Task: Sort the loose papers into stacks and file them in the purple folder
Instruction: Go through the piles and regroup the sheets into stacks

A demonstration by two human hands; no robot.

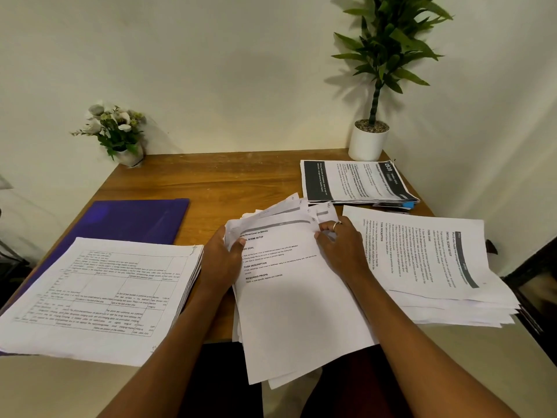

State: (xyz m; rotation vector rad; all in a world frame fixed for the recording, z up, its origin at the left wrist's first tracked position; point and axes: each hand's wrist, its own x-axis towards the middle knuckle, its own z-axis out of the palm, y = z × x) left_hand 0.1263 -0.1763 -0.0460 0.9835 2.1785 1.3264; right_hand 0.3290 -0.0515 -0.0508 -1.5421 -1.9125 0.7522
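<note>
As two hands (221,260) (340,248) hold one sheaf (295,306), three stacks (99,297) (355,182) (437,260) flank it.

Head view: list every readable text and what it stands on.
"TASK DESCRIPTION", "REQUIRED PROPS": middle stack, top sheet.
"INITIAL SCENE SETUP", "TASK GOAL": right stack, sideways.
Far stack, left stack, all body text: too small or blurred to read.

folder (135,220) behind left stack (99,297)

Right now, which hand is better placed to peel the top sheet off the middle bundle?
Right. The right hand pinches sheets at the top corner of the middle bundle; the left hand grips its left edge, steadying it.
</note>
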